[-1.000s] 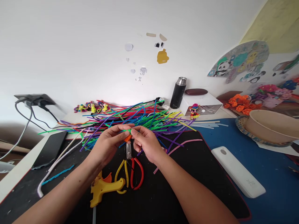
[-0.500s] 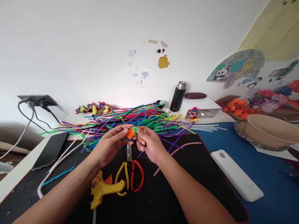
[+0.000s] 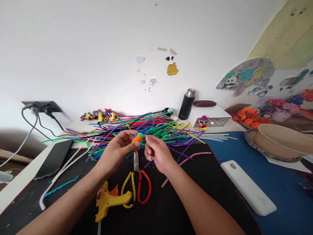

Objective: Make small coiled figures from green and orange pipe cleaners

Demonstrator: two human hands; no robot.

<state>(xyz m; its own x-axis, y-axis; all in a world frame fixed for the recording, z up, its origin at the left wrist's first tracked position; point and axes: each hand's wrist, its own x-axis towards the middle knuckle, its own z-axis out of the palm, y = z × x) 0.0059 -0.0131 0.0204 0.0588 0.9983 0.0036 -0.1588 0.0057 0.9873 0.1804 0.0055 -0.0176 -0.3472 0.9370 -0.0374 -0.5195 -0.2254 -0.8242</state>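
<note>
Between the thumb and fingers of my left hand point(image 3: 121, 147) is a small fuzzy piece of pipe cleaner point(image 3: 137, 138), orange below with a green top. My right hand point(image 3: 157, 150) is closed in a pinch beside the green end; what its fingertips grip is too small to make out. Just below the hands lie scissors point(image 3: 136, 163) with one red and one yellow handle, and a yellow glue gun point(image 3: 111, 199) with an orange trigger. Behind the hands spreads a heap of loose pipe cleaners point(image 3: 156, 129) in many colours.
A phone point(image 3: 54, 159) and a twisted blue pipe cleaner point(image 3: 62, 186) lie left. On the right are a white power bank point(image 3: 248, 187) and a beige bowl point(image 3: 285, 140). A black flask point(image 3: 187, 105) stands at the back by a white box point(image 3: 207, 114).
My right fingertips have drawn slightly away from the orange and green piece, showing more of its green end. My left hand keeps it. The view has tilted up a little.
</note>
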